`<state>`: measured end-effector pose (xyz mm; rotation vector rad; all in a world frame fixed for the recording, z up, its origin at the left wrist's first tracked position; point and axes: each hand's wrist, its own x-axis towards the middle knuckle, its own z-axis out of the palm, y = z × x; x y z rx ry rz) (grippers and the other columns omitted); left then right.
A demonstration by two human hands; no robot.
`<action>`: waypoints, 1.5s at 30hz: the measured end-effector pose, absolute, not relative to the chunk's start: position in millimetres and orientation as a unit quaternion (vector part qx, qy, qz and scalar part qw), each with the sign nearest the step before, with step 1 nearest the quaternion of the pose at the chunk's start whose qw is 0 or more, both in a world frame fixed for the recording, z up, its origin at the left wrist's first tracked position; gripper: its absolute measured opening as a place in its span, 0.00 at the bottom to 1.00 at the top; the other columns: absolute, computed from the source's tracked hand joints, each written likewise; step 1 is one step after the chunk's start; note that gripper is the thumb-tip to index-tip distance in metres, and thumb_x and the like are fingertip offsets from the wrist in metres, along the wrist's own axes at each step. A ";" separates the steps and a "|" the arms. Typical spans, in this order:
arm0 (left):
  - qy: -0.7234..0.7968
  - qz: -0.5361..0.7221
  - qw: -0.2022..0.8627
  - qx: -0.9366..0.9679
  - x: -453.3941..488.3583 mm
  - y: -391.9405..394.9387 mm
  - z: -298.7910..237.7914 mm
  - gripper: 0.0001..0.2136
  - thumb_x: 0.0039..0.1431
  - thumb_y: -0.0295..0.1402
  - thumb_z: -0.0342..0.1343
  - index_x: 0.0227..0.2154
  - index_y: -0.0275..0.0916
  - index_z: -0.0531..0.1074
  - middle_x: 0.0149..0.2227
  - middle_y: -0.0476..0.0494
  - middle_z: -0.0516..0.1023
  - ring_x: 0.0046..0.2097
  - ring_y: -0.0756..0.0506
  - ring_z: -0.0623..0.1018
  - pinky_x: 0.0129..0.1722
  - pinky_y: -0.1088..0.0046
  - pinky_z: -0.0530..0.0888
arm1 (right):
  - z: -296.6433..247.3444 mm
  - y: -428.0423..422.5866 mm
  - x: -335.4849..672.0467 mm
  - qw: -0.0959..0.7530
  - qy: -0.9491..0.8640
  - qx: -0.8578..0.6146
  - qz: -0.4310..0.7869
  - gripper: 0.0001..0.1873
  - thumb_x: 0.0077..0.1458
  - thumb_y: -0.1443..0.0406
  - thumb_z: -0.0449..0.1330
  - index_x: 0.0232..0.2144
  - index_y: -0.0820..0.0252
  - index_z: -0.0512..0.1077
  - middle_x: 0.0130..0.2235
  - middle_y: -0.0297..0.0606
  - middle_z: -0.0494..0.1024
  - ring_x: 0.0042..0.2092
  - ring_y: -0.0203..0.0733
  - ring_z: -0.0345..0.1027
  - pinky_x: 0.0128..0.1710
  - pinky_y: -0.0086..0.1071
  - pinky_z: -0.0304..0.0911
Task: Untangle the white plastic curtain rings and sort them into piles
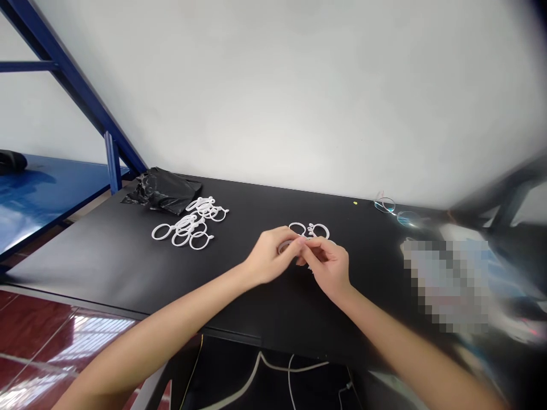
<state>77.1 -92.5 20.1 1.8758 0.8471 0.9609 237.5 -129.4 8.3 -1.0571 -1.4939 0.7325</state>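
My left hand (276, 255) and my right hand (329, 265) meet above the black table, fingertips pinched together. Part of a white plastic ring (282, 247) shows at my left fingers, which are closed on it. My right thumb and fingers are closed at the same spot; what they grip is hidden. Just beyond the hands lie two white rings, one on the left (296, 229) and one with small knobs on the right (320, 231). A loose pile of several white rings with small eyelets (184, 229) lies to the left.
A crumpled black plastic bag (164, 191) lies behind the pile on the black table (239, 196). Eyeglasses (387, 204) rest near the wall at the right, beside blurred plastic packets (465, 273). A blue metal frame (81, 85) rises at the left. Cables (256, 370) hang below the table's front edge.
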 end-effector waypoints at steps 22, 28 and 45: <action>0.566 0.377 -0.065 0.730 -84.0 -36.4 10.8 0.13 0.62 0.41 0.52 0.28 0.39 0.71 0.28 0.45 0.72 0.34 0.45 0.72 0.39 0.68 0.68 | 11.2 -131.0 238.7 0.579 -0.572 -0.396 0.425 0.11 0.61 0.57 0.59 0.41 0.56 0.74 0.32 0.36 0.80 0.24 0.34 0.73 0.25 0.30 0.70; 0.570 0.367 -0.037 0.734 -99.9 -26.2 -4.0 0.12 0.59 0.44 0.55 0.30 0.40 0.74 0.36 0.42 0.77 0.42 0.40 0.72 0.46 0.62 0.69 | 9.2 -131.2 239.8 0.582 -0.577 -0.403 0.408 0.09 0.61 0.59 0.59 0.39 0.56 0.75 0.31 0.34 0.80 0.23 0.33 0.72 0.25 0.30 0.69; 0.294 0.219 0.180 0.913 74.4 -29.6 -11.6 0.10 0.66 0.38 0.50 0.38 0.38 0.71 0.54 0.35 0.70 0.54 0.39 0.71 0.54 0.57 0.69 | 12.3 -120.6 250.4 0.643 -0.548 -0.434 0.312 0.11 0.62 0.59 0.57 0.33 0.58 0.74 0.29 0.33 0.78 0.20 0.32 0.69 0.25 0.31 0.68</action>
